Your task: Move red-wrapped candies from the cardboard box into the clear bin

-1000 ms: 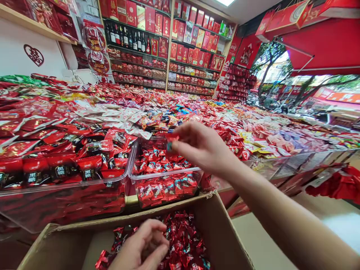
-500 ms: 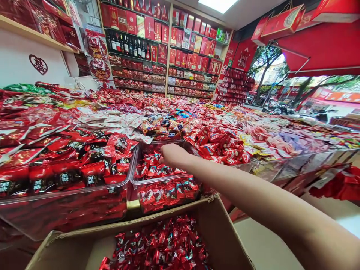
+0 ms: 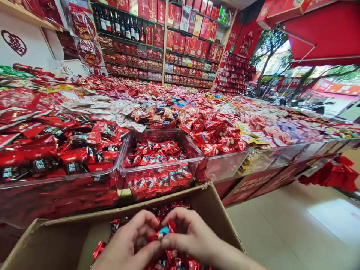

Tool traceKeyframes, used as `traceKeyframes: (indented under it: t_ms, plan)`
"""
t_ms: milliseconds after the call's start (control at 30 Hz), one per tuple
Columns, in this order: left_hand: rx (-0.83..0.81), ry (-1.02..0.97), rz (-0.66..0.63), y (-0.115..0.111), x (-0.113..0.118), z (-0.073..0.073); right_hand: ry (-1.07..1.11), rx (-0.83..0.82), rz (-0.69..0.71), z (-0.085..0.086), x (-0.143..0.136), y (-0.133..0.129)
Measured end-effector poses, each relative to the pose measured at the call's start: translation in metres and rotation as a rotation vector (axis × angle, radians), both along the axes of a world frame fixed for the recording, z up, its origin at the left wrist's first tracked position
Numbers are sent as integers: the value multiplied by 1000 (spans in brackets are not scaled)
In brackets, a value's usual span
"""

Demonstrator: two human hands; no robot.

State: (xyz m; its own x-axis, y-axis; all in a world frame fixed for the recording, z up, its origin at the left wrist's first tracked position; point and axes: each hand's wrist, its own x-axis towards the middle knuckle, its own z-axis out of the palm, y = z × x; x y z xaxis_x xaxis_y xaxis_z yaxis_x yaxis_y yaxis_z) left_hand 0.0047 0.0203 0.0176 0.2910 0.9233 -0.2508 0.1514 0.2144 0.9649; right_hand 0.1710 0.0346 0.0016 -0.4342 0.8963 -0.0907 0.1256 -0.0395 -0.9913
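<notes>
A red wrapped candy [image 3: 163,232] with a blue patch is pinched between the fingers of both hands. My left hand [image 3: 128,242] closes on it from the left, my right hand [image 3: 192,234] from the right, and the thumbs nearly meet in front. Both are above an open cardboard box [image 3: 209,204]. Similar shiny red candies [image 3: 180,262] lie inside that box, partly covered by my hands. Just beyond its far edge stands a clear plastic bin [image 3: 197,159], partly filled with small red candies [image 3: 157,152] like the one held.
Large black-and-red wrapped candies [image 3: 75,157] fill the bin on the left. Red packets [image 3: 213,135] are heaped in the bin to the right. Behind stretches a wide candy display, with shelves of bottles [image 3: 120,26] and gift boxes. Pale floor tiles [image 3: 264,221] show at right.
My right hand has come back from the clear bin to above the cardboard box. The left hand has entered view, and both now hold a candy. The view has tilted down.
</notes>
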Motion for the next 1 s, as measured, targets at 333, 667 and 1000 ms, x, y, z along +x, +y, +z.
traceKeyframes:
  t_ms: [333,667,1000]
  plan:
    - [-94,-224,155,-5,4,10,461,-423,11,3,1,3]
    - [-119,-244,170,-4,6,8,443,-385,-25,-4,3,4]
    - [75,407,-345,-6,-16,-39,-131,926,-185,116,26,39]
